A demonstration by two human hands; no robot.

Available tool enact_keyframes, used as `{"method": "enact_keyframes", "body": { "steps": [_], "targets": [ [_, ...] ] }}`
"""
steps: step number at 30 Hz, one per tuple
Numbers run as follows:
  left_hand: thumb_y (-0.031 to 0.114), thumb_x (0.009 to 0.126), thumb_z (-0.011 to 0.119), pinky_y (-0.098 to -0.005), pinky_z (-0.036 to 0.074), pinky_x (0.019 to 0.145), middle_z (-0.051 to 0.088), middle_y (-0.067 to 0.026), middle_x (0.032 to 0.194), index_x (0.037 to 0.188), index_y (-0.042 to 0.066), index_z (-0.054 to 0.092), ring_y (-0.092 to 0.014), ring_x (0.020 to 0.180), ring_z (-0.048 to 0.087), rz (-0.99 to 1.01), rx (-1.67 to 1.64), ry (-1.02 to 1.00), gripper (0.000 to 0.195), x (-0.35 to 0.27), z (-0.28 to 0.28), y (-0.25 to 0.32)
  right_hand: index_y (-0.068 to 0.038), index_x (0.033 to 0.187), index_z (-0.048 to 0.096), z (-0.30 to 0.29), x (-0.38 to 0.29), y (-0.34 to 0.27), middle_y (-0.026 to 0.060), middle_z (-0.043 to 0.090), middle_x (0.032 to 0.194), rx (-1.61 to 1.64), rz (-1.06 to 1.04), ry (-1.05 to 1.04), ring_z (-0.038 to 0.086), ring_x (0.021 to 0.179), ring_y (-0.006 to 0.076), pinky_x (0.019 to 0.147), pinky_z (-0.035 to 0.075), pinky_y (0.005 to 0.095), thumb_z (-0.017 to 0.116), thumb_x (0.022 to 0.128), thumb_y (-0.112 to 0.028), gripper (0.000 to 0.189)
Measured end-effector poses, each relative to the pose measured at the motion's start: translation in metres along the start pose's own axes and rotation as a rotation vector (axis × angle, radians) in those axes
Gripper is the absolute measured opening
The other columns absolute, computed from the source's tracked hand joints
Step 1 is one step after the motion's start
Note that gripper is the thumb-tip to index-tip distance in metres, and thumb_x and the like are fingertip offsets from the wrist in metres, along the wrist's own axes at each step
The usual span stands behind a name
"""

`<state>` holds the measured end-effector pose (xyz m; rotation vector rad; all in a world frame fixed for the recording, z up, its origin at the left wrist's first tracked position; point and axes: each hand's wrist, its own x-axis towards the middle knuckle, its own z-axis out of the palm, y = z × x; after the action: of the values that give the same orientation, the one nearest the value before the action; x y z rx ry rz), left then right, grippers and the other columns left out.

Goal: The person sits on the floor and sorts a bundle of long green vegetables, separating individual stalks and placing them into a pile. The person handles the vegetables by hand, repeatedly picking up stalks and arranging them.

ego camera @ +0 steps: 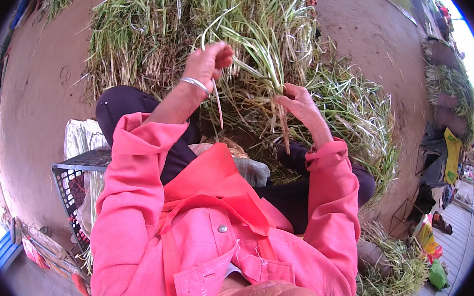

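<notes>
My left hand [206, 63], with a silver bangle at the wrist, is closed on a thin pale green stalk [217, 104] whose lower end hangs below it. To its right and slightly lower, my right hand [298, 102] pinches a small bunch of long green leafy stalks [269, 66] near their base; brownish lower ends hang beneath the fingers. A large pile of the same kind of stalks [158, 27] lies just beyond both hands. Looser stalks [351, 103] spread to the right. The exact kind of plant cannot be told.
A dark plastic crate [66, 192] with pale stalks stands at my left side. Bare ground [43, 89] runs left of the pile. More green heaps lie at the upper left, far right and lower right [395, 272]. A green plastic bag [437, 274] sits at the right.
</notes>
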<state>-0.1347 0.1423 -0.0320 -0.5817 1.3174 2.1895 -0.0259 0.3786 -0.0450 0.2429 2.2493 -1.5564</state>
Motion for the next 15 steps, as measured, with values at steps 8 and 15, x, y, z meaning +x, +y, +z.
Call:
{"method": "enact_keyframes", "body": {
  "steps": [8,15],
  "targets": [
    [0.034,0.071,0.078,-0.0174,0.029,0.037,0.065,-0.0026,0.081,0.090,0.008,0.063,-0.010,0.059,0.062,-0.134,0.107,-0.010,0.036,-0.005,0.010,-0.066,0.000,0.092,0.063,0.024,-0.024,-0.009,-0.0078,0.049,0.067,0.007,-0.111,0.045,0.040,0.058,0.0022,0.052,0.033,0.0212,0.064,0.081,-0.013,0.018],
    [0.016,0.076,0.074,-0.0149,0.025,0.036,0.058,0.0061,0.066,0.078,0.013,0.060,-0.002,0.047,0.048,-0.015,0.134,-0.089,0.015,-0.026,0.020,-0.084,0.002,0.074,0.056,0.032,-0.031,-0.006,-0.0040,0.048,0.060,-0.050,-0.082,0.075,0.038,0.057,0.0055,0.050,0.033,0.0255,0.065,0.080,-0.021,0.026]
  ]
}}
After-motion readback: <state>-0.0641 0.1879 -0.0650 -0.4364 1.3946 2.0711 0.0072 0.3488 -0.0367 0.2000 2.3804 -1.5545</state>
